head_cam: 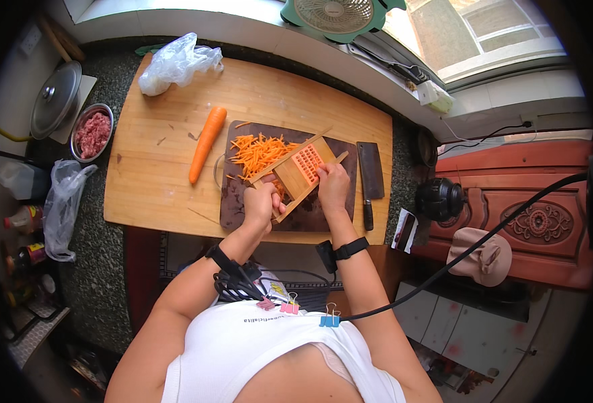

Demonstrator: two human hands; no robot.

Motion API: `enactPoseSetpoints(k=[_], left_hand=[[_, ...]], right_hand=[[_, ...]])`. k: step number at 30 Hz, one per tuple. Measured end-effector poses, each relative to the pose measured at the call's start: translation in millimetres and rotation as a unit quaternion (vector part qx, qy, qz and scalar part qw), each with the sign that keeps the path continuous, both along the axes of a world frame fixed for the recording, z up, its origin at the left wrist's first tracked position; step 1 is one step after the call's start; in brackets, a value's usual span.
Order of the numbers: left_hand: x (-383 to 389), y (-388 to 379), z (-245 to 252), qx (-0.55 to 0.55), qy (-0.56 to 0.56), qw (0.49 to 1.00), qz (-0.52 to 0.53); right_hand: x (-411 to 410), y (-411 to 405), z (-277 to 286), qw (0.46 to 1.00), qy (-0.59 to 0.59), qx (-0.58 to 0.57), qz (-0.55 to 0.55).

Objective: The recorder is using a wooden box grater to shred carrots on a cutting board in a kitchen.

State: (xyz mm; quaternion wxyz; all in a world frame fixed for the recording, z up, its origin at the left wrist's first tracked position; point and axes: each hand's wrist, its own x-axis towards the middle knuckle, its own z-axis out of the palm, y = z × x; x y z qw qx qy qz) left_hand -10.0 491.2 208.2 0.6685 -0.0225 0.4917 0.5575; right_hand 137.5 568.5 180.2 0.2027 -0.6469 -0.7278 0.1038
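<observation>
My left hand (pixel 262 204) grips the near left end of a wooden-framed grater (pixel 289 176), which is held at a slant over a dark cutting board (pixel 236 211). The fingers of my right hand (pixel 334 184) are bent against the orange perforated plate (pixel 307 163) of the grater. Whether a small carrot piece is under those fingertips I cannot tell. Shredded carrot (pixel 258 156) is heaped on the board at the grater's left, and some shows through its open frame. Left of the board lies a whole carrot (pixel 208 145).
A cleaver (pixel 370 171) lies right of the board on the wooden worktop (pixel 160 176). A clear plastic bag (pixel 178 65) is at its far left corner. Minced meat (pixel 94 135) fills a metal bowl on the stone counter (pixel 95 282). A black cable (pixel 478 247) crosses at right.
</observation>
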Motion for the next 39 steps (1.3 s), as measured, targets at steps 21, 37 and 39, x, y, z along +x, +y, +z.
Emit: enactPoseSetpoints(k=[21,37,39], left_hand=[[-4,3,3,0.0,0.005,1.0,-0.012],[-5,3,-5,-0.013,-0.027,0.999,0.023],[-5,3,-3,-0.008,-0.026,0.999,0.019]], right_hand=[[2,-16,7,0.982,0.173,-0.073,-0.03],[0,2,-5,0.969,0.203,-0.103,-0.097],[2,6,-11,0.969,0.203,-0.098,-0.105]])
